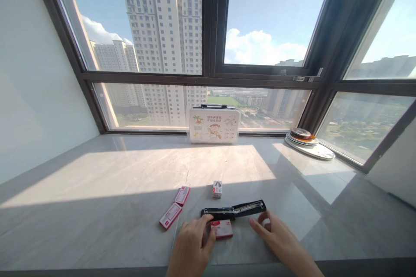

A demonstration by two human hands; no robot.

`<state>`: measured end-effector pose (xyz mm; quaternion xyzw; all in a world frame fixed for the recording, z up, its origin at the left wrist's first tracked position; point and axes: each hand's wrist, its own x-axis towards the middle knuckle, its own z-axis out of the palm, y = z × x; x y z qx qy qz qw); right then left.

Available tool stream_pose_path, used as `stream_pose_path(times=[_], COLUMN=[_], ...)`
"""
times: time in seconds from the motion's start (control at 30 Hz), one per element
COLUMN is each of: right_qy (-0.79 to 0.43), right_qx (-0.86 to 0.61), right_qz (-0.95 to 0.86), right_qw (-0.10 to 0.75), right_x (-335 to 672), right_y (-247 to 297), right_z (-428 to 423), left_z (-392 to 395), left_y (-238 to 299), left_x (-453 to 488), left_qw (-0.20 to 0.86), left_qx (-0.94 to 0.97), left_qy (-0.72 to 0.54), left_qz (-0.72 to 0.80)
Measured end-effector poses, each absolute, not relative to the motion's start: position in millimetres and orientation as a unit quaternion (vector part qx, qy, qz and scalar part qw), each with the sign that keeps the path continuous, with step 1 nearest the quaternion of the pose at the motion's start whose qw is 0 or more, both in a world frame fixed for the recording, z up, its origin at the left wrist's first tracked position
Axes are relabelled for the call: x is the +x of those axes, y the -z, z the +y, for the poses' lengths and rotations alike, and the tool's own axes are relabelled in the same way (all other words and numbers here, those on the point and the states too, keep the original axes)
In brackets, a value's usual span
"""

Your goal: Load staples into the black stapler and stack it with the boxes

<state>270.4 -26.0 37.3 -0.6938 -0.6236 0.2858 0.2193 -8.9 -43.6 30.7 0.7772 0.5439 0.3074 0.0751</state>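
An opened black stapler [224, 212] lies on the grey stone surface, its upper arm swung out to the right so the metal staple channel shows. My left hand [191, 242] has its index fingertip on the stapler's left end and its thumb bent in below, beside a red and white staple box [222, 229]. That box lies just in front of the stapler. At the stapler's raised right end, my right hand [276, 231] is close to or touching it with the index finger. Its thumb is held apart, with nothing visible between.
Two pink and white boxes [170, 216] lie end to end at the left. Behind the stapler stands a small white box [217, 189]. A white cartoon-printed case [214, 126] leans by the window, and stacked plates [313, 149] sit in the right corner.
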Motion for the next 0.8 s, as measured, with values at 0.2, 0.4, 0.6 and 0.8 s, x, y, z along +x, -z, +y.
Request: stream_pose_path(times=[0.2, 0.4, 0.6, 0.8], right_qy=[-0.355, -0.265, -0.197, -0.177], right_qx=[-0.541, -0.481, -0.470, -0.518], right_qz=[-0.654, -0.759, -0.825, -0.805], right_qw=[0.391, 0.349, 0.243, 0.230], right_x=[266, 188, 172, 195], right_y=[-63, -85, -85, -81], right_z=[6, 31, 32, 28], left_z=[-40, -41, -44, -45], left_y=[-31, -35, -37, -55], left_x=[-6, 1, 8, 23], left_qw=[0.093, 0.057, 0.043, 0.075], left_qx=[0.766, 0.755, 0.758, 0.793], left_qy=[-0.295, -0.290, -0.294, -0.292], left_qz=[0.564, 0.585, 0.581, 0.529])
